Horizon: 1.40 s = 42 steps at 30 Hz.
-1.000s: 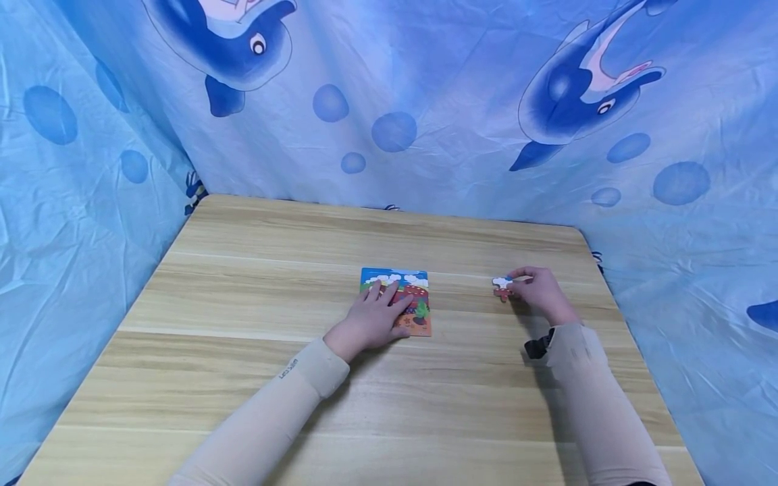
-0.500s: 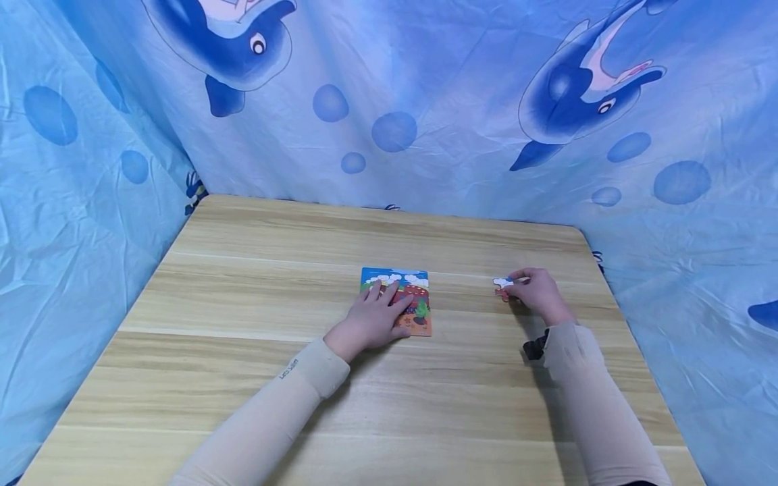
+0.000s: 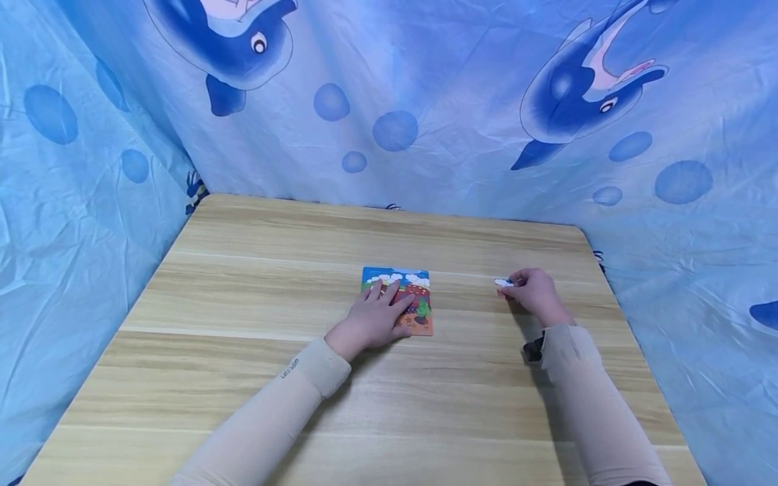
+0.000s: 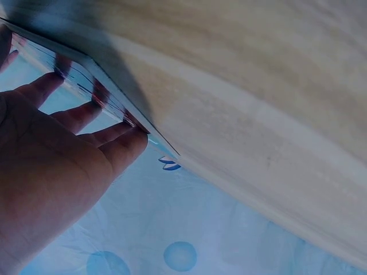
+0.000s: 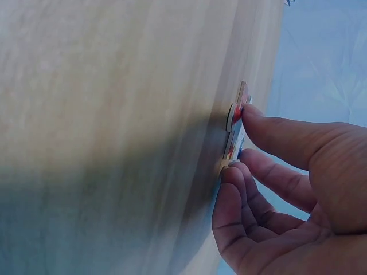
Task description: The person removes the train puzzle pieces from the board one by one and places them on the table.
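Observation:
A small jigsaw puzzle (image 3: 421,325), with blue sky, white clouds, a red patch and an orange strip, lies flat mid-table. My left hand (image 3: 371,320) rests on it with fingers spread, hiding its left and lower-left parts. In the left wrist view, the fingertips touch the puzzle's (image 4: 106,80) face near its edge. To the right, my right hand (image 3: 536,295) pinches a puzzle piece (image 3: 502,282) with white and red showing. The right wrist view shows the thumb against the piece (image 5: 234,129), other fingers curled below, and the piece close to the tabletop. Whether it touches the table I cannot tell.
Both things are on a light wood-grain table (image 3: 243,297). Blue cloth (image 3: 395,81) printed with dolphins and bubbles hangs behind the table and along both sides. A black band (image 3: 533,349) is on the right wrist.
My right fingers have shifted on the puzzle piece, and less of its red lower part shows. The left hand and the puzzle under it have stayed put.

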Tool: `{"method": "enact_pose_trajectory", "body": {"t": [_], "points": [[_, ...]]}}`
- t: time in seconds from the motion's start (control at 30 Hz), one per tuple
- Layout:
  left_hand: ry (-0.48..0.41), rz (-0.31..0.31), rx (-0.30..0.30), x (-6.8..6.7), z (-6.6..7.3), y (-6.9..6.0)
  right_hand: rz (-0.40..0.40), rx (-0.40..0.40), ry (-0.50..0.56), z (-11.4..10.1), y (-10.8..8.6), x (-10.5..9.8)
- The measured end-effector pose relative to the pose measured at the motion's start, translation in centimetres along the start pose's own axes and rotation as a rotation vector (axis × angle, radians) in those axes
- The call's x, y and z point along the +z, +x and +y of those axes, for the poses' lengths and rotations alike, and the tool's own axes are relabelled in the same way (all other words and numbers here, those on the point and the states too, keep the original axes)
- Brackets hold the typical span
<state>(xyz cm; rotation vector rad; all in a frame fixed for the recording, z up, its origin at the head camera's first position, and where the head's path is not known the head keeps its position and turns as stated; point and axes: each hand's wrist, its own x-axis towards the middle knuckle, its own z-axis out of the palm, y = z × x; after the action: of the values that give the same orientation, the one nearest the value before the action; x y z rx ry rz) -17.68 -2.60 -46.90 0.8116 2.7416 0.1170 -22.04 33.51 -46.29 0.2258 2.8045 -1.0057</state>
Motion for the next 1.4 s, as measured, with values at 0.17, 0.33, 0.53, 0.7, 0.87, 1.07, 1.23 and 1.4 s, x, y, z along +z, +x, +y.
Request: {"method": "enact_pose_trajectory", "body": {"t": [0.17,0.33,0.53,0.7,0.87,1.07,1.23,1.4], "points": [[-0.01,-0.004,0.004,0.0,0.2,-0.1,-0.024,0.015,0.009,0.0,-0.1,-0.1],[-0.004,0.002,0.003,0.0,0.2,-0.2,-0.047,0.048,0.048,0.0,-0.1,0.0],[-0.008,0.007,0.001,0.0,0.1,-0.3,-0.029,0.025,0.016,0.0,-0.1,0.1],[-0.013,0.005,0.006,0.2,0.1,-0.2,-0.043,0.022,-0.024,0.0,-0.3,-0.3],[0.005,0.017,0.012,0.1,0.2,-0.3,-0.047,-0.004,-0.015,-0.4,-0.8,-0.7],[0.005,0.021,0.012,-0.1,0.3,-0.4,-0.008,-0.064,0.024,-1.2,-1.0,-0.6],[0.009,0.038,0.015,-0.4,0.3,-0.5,0.025,-0.106,0.054,-2.1,-0.9,-0.1],[0.01,0.038,0.014,-0.4,0.2,-0.4,0.008,-0.111,0.131,-3.1,-1.0,0.3]]}}
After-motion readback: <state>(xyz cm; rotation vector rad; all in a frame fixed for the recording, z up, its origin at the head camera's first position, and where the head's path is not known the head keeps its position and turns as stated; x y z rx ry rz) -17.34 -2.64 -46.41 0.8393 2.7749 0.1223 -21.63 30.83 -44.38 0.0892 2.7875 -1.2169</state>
